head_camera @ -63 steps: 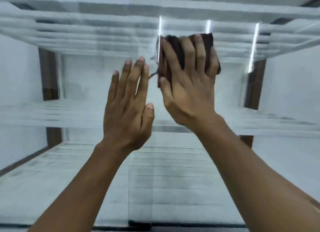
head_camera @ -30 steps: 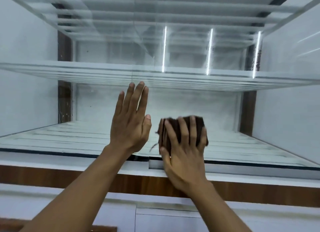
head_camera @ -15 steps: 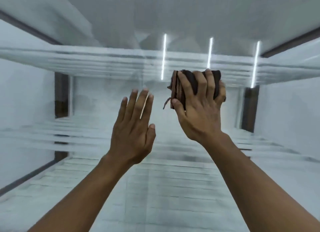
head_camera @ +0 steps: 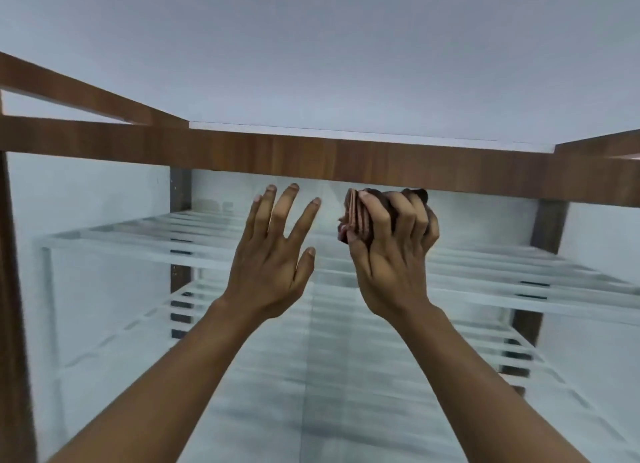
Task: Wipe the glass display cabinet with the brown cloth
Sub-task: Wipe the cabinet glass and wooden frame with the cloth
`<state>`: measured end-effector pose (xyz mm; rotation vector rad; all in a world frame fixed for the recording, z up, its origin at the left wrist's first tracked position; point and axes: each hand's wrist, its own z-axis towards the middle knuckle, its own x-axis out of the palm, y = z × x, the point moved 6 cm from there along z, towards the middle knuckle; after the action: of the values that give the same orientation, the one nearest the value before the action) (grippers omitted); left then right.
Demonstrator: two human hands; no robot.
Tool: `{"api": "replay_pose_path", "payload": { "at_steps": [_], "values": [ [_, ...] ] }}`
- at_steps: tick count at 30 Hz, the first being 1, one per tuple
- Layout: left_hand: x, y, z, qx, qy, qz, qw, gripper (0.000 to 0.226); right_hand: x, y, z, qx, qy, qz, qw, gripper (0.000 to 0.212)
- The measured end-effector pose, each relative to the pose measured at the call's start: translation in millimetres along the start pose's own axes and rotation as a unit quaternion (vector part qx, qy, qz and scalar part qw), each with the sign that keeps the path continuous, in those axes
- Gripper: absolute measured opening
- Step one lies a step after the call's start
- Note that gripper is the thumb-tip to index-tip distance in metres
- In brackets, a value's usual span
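Mid-wipe near the top of the glass cabinet point(head_camera: 104, 307), just under the wooden rail point(head_camera: 346, 163). Brown cloth point(head_camera: 360, 215) bunched in curled fingers of the right hand point(head_camera: 391, 258); left hand point(head_camera: 273, 258) splayed wide, empty. Next, probably: press flat, sweep down.

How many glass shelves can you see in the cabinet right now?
2. One clear glass shelf crosses mid-frame; a second clear glass shelf sits just below it. The view is heavily blurred, so more may be hidden.

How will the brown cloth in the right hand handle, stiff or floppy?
Probably floppy: the brown cloth is folded in layers and bunches under the right hand. Likely light, since one hand holds it up high.
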<state>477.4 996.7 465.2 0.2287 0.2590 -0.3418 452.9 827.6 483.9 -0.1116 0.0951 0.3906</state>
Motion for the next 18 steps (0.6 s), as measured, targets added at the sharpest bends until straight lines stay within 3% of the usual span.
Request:
{"api": "replay_pose_path", "payload": {
  "at_steps": [3, 9, 12, 18],
  "values": [
    [-6, 23, -1, 0.000, 0.012, -0.006, 1.000, 0.064, 21, 30, 8, -0.010, 0.030, -0.041, 0.999, 0.044],
    [-11, 82, -14, 0.036, 0.002, -0.017, 0.999, 0.061, 44, 58, 4, 0.050, 0.025, -0.217, 0.975, 0.054],
    [-15, 109, -12, 0.064, -0.029, -0.033, 0.997, 0.058, 62, 89, 6, 0.052, 0.025, -0.218, 0.974, 0.057],
    [-26, 166, -23, 0.034, -0.087, -0.100, 0.991, 0.048, 122, 184, 12, -0.047, 0.032, -0.142, 0.988, 0.052]
  ]
}}
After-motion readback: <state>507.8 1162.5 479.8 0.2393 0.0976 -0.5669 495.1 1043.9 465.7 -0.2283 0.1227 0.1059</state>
